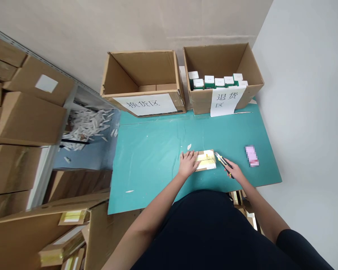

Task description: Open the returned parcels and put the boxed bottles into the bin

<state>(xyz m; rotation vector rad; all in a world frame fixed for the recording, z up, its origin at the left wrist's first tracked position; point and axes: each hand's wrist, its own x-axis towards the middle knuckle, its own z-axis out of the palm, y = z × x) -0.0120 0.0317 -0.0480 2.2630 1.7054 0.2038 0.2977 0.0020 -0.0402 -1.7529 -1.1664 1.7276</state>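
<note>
A small cardboard parcel [207, 161] with a white label and yellow tape lies on the green table. My left hand [187, 163] rests on its left end, fingers spread flat over the top. In my right hand [234, 170] is a black and yellow utility knife [225, 164], gripped by its handle. The knife's blade end points up and left, close to the parcel's right edge; whether it touches the cardboard I cannot tell.
Two open cardboard boxes, a left one [145, 95] and a right one [201, 103] with several green-and-white cartons [209, 81], stand at the table's back. A blurred pink item [252, 155] lies right. Shelved boxes [30, 120] and a big carton of parcels [98, 236] are left.
</note>
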